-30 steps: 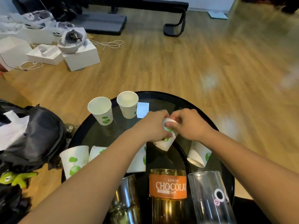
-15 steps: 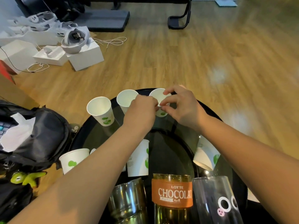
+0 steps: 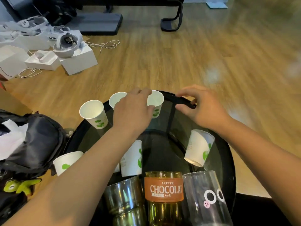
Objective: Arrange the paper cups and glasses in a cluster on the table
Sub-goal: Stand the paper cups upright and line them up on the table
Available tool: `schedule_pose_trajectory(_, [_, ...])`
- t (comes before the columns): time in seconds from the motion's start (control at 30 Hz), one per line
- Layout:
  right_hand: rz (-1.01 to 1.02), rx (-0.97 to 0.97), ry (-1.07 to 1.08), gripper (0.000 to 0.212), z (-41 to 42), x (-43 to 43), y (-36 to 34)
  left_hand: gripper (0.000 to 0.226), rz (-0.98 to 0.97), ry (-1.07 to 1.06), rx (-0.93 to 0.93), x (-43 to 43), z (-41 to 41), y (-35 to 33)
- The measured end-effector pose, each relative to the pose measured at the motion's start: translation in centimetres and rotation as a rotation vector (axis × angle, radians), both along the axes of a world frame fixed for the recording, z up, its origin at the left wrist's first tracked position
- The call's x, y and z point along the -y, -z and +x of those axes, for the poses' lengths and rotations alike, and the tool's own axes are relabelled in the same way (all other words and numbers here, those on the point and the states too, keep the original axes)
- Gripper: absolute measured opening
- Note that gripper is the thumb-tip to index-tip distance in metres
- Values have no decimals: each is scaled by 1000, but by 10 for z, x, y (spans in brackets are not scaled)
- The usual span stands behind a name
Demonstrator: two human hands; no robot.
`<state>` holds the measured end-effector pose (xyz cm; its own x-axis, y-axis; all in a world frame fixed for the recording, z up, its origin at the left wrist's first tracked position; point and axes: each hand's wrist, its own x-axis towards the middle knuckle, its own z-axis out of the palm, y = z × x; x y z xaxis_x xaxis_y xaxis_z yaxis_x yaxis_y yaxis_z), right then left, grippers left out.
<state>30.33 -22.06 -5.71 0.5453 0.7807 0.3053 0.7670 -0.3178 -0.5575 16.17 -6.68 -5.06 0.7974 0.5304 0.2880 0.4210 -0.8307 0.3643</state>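
At the far rim of the round black desk (image 3: 228, 157), the left hand (image 3: 132, 111) pinches an upright paper cup (image 3: 155, 103); the right hand (image 3: 200, 105) hovers beside it, fingers loosely curled, holding nothing. Three glasses (image 3: 163, 193) stand nearest.

An office-like room: wood-look floor (image 3: 162, 62), chair base (image 3: 172, 22), white boxes (image 3: 78, 61) with headsets (image 3: 66, 44) and cables (image 3: 104, 44)

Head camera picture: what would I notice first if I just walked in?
Probably the two bare arms reaching over the round black table, with the left hand on a white paper cup at its far edge. Next, the orange CHOCOLAT glass up close between two other glasses, then the white boxes on the wooden floor.
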Motion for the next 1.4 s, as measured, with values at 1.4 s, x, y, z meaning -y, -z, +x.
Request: schedule_pose_trajectory(1.4, [94, -43, 138, 27, 1, 21, 51, 76, -433, 196, -211, 48, 38, 49])
